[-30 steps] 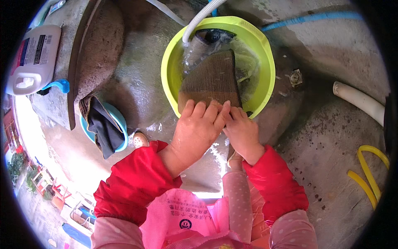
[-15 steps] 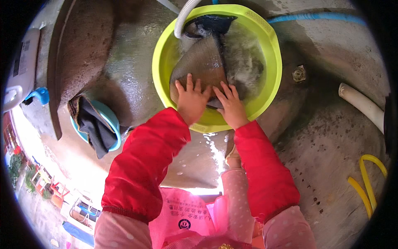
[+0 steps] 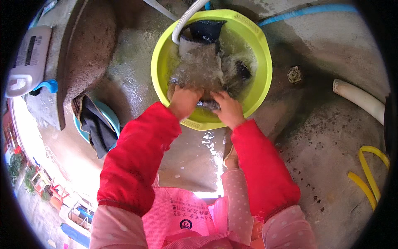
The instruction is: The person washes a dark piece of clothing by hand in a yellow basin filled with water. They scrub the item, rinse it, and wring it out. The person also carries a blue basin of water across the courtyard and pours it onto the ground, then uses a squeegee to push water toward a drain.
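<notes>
A lime-green basin (image 3: 268,72) holds cloudy, stirred water and a soaked grey-brown cloth (image 3: 201,62) with dark parts. At the basin's near side, my left hand (image 3: 184,101) has its fingers curled down into the cloth, the tips hidden in fabric and water. Just to its right, my right hand (image 3: 229,108) is closed on the cloth's near edge, where a ribbed dark strip shows between the two hands. A black piece of fabric (image 3: 209,30) rises from the water at the far side. Red sleeve covers reach up to both wrists.
A white corrugated hose (image 3: 188,18) hangs into the basin. At left, a light-blue basin (image 3: 110,114) holds a dark garment (image 3: 96,124); a white jug (image 3: 35,54) stands on a ledge. A blue hose (image 3: 306,12), floor drain (image 3: 294,74), white pipe (image 3: 358,99) and yellow hose (image 3: 367,182) lie around.
My hands, spread flat on the cloth before, have curled their fingers into it. The cloth has bunched up, and its near edge has lifted between them; the water is more stirred.
</notes>
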Motion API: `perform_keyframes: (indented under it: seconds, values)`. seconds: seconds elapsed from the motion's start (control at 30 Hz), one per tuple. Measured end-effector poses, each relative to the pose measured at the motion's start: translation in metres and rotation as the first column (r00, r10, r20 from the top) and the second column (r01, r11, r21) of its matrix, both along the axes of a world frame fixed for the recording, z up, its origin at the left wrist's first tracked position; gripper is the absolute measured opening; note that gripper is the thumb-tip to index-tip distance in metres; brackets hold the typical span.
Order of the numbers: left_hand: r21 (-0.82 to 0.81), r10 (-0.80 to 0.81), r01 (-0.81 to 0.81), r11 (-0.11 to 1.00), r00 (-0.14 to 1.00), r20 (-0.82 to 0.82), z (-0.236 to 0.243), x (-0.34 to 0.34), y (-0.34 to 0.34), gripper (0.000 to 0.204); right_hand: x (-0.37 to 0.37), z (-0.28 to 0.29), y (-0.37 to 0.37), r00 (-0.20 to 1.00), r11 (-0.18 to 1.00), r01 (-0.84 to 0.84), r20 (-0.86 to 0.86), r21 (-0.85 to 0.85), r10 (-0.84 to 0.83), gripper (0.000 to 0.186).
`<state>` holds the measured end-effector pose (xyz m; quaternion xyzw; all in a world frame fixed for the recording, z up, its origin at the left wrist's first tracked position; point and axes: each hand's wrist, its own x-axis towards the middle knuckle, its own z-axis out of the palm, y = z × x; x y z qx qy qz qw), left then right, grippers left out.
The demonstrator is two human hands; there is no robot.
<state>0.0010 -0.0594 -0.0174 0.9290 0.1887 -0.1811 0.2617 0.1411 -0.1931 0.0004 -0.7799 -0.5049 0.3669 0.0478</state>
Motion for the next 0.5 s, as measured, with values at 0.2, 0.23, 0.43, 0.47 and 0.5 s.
perform_keyframes:
  seconds: [0.2,0.23,0.43,0.47,0.5]
  values:
    - [0.057,-0.07,0.066,0.996,0.994,0.079,0.049,-0.031,-0.017,0.04,-0.023,0.042,-0.023,0.997,0.988,-0.01,0.074,0.157,-0.001,0.057]
    - [0.121,-0.09,0.082,0.989,0.994,0.064,0.046,-0.031,-0.019,0.041,-0.026,0.032,-0.021,0.996,0.991,-0.021,0.085,0.132,0.009,0.061]
    - [0.201,-0.099,0.107,0.974,0.994,-0.048,-0.025,0.005,-0.005,0.051,-0.025,-0.048,0.012,0.936,0.999,0.015,0.351,0.029,-0.024,0.047]
    - [0.173,-0.133,0.156,0.972,0.982,-0.135,-0.037,0.007,0.0,0.054,-0.022,-0.064,0.016,0.909,0.998,-0.023,0.418,0.05,0.0,0.042]
    - [0.164,-0.098,0.117,0.98,0.987,-0.124,-0.049,0.008,0.003,0.054,-0.019,-0.075,0.022,0.903,0.998,-0.03,0.43,0.046,0.007,0.037]
